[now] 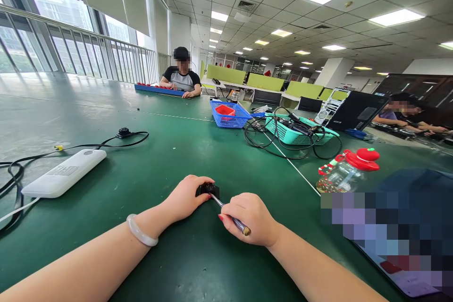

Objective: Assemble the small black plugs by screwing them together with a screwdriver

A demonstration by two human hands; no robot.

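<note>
Fingers of left hand [184, 197] clamped on small black part [208, 190] to steady it; right hand [249, 219] pinching slim tool [230, 216], tip angled into part

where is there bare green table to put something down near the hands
Bare green mat lies between the white oblong power bank, the blue plastic basket and the left hand pinning a small black part. More shows below the right hand gripping a thin metal tool. Crowded: the teal basket with black cables, and the clear red-lidded bottle.
</note>
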